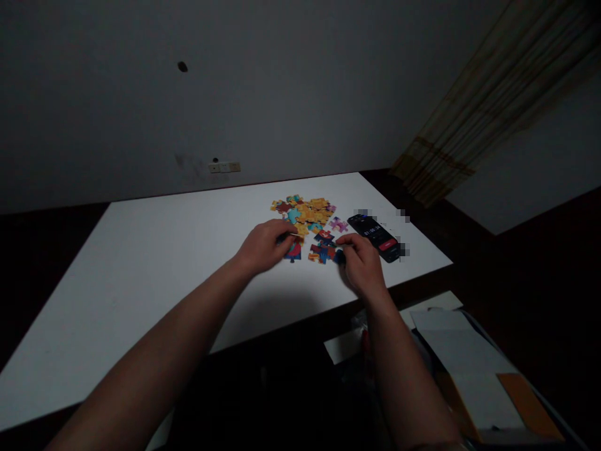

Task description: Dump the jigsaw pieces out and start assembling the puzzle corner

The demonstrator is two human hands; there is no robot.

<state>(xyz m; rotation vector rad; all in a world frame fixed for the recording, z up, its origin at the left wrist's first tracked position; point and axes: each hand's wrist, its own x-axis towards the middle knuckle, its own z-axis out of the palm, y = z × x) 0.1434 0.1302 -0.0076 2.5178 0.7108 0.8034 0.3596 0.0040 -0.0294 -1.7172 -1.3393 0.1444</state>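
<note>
My left hand [267, 245] pinches a puzzle piece, seen nearly edge-on, with the fingers and thumb together. Just below its fingertips lies a blue and pink puzzle piece [293, 252], partly covered by the hand. My right hand [361, 260] has its thumb and index finger closed on a dark blue puzzle piece [339, 256] at the right end of a few joined dark pieces [320, 254]. A red and blue piece [323, 236] sits against them. Beyond both hands spreads a heap of mostly yellow pieces [314, 212], and a pink-purple piece [338, 224] lies apart.
A phone [375, 237] showing a running timer lies right of my right hand on the white table [154, 263]. Below the table's right front edge are papers or cardboard [469, 357]. A wall with sockets [224, 167] stands behind; a curtain [451, 138] hangs at the right.
</note>
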